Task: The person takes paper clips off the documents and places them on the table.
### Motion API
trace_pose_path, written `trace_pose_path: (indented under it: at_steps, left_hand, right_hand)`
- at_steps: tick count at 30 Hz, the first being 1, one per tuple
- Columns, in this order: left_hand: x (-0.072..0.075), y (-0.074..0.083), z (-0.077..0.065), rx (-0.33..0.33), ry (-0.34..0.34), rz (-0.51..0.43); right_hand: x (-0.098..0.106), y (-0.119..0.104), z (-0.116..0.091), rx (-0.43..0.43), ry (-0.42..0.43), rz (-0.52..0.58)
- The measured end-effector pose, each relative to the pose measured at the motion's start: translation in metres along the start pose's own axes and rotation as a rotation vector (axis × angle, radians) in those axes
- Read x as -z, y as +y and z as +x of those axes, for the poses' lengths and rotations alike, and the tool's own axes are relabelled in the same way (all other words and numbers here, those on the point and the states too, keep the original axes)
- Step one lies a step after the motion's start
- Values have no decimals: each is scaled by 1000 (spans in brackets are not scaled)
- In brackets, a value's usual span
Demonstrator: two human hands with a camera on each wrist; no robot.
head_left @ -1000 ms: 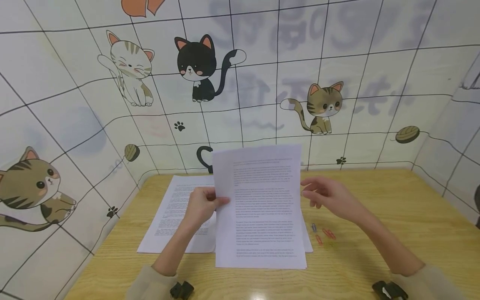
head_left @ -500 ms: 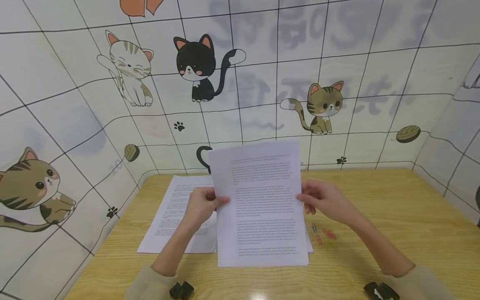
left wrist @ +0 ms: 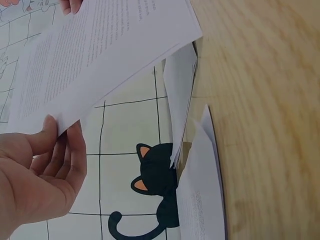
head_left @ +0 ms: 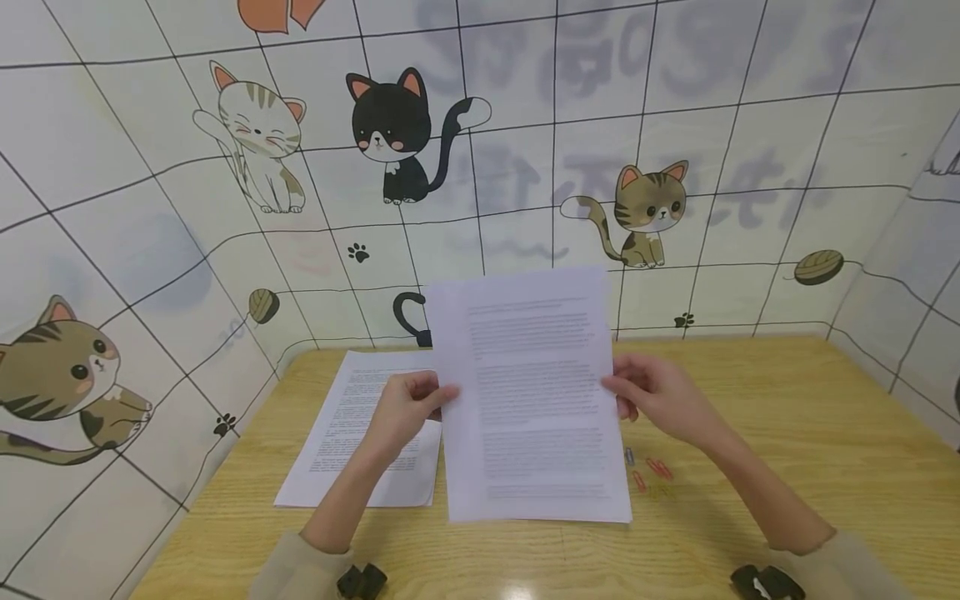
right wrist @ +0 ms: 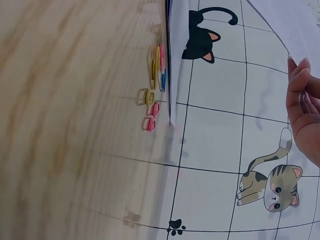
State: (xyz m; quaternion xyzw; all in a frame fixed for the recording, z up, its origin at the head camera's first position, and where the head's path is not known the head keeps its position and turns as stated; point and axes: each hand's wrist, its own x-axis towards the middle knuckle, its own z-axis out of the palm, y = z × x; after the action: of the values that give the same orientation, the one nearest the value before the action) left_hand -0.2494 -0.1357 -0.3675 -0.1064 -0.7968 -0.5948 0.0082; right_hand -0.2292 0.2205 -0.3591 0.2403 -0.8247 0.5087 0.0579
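Note:
Printed sheets of paper stand upright above the table, facing me. My left hand pinches their left edge between thumb and fingers; in the left wrist view that thumb lies on the printed face of the sheets. At the right edge, my right hand pinches them at about the same height. A stack of printed pages lies on the table to the left, partly behind my left hand. A second paper stack shows in the left wrist view; in the head view the held sheets hide it.
Several coloured paper clips lie on the wooden table to the right of the sheets, below my right hand. Pink, yellow and blue clips show in the right wrist view. Behind the table rises a wall with cartoon cats.
My right hand has come in from beside the sheets and now pinches their right edge. Both hands have raised the sheets slightly and shifted them a little to the right.

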Motion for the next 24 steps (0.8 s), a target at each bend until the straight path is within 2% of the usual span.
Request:
trace_pose_path:
  at_steps: [4,11,20,24]
  left_hand:
    - [1,2,-1,3,-23,-28]
    - [-7,2,-1,-34,-82,-28]
    - [-22,1,0,-58,-41,7]
    - [-30,4,2,-92,-24,6]
  right_hand:
    - [6,2,-1,28,34,-17]
    - [15,1,-3,13,68,-18]
    - [28,4,-8,-5,79,-42]
    - [37,6,-9,-27,90,-72]
